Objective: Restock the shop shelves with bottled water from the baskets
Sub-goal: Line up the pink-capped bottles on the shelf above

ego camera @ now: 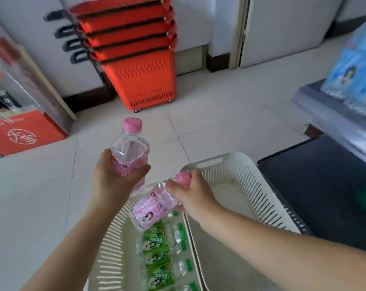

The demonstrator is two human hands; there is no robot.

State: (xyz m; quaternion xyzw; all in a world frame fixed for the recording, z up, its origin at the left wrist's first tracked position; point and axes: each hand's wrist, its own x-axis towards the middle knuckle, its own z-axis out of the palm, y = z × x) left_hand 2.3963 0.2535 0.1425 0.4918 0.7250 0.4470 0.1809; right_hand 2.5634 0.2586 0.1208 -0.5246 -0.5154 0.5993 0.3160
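Note:
My left hand [117, 179] grips an upright clear bottle with a pink cap and pink label [130, 148], held above the floor. My right hand [191, 193] grips a second pink-capped bottle [151, 208] by its neck, tilted with its base down over the nearer white slotted basket [110, 246]. Several green-labelled bottles [159, 255] lie in a row inside that basket. A second white basket [241, 181] sits to its right, and I see nothing in it. The grey shelf [333, 120] juts in at the right edge.
A stack of red shopping baskets [136, 53] stands against the far wall. A red carton [24, 135] and a display rack sit at the left. Blue-wrapped bottle packs [354, 66] rest on the right shelf, with a dark mat [324, 185] below it. Pale floor tiles lie between.

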